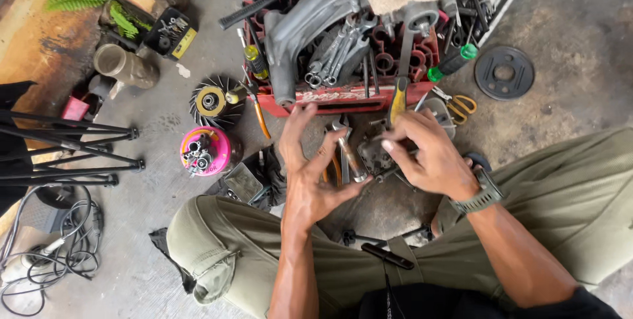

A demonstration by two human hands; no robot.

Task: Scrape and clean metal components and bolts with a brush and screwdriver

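- Head view: the person sits low over a concrete floor (567, 22), knees in olive trousers (567, 193) spread to either side.
- The right hand (428, 154) closes its fingers (395, 144) around a small dark metal part (370, 155), held just above the floor between the knees; a watch (480, 197) sits on that wrist.
- The left hand (310, 174) is spread open, palm turned toward the part, fingers splayed and gripping nothing; its thumb tip lies just beside the part's lower edge.
- Between the two hands a metal tool with a silvery shaft (349, 154) lies on the floor, close to the left fingers; whether they touch it cannot be told.
- Just beyond the hands stands a red crate (343, 100) crammed with spanners (333, 55) and other tools, a grey cast engine piece (297, 29) leaning in it.
- A green-handled screwdriver (453, 62) pokes out at the crate's right end, with orange-handled scissors (461, 106) below it and a dark round disc (504, 72) farther right.
- Left of the crate lie a finned round part (216, 100) and a pink tub (206, 151) holding small metal pieces.
- At far left are black tripod legs (72, 144) and coiled cables (59, 253).
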